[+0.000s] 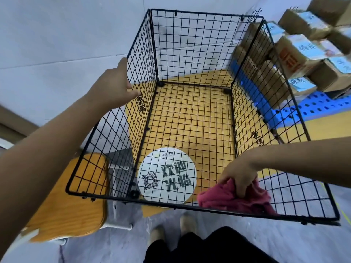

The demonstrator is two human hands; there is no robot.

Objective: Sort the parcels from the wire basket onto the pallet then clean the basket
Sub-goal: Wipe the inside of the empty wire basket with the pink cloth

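**Pink Cloth Inside the Wire Basket**

The black wire basket (pixel 190 44) fills the centre of the view. At 9 o'clock the left grip (pixel 114 86) clamps the rim of its side wall. At 5 o'clock the right grip (pixel 239 175) is clenched on a crumpled pink cloth (pixel 224 201) inside the near wall. At 2 o'clock, brown cardboard parcels (pixel 296 54) sit stacked on the blue plastic pallet (pixel 319 105).

One wire basket (pixel 205 15), one cloth (pixel 226 198), one pallet (pixel 315 106), perhaps ten blurred parcels (pixel 296 52).

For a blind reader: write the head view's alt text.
A right hand holds a pink cloth at the near wall of a black wire basket holding no parcels; the left hand grips its left wall. Cardboard parcels sit stacked on a blue pallet at right.
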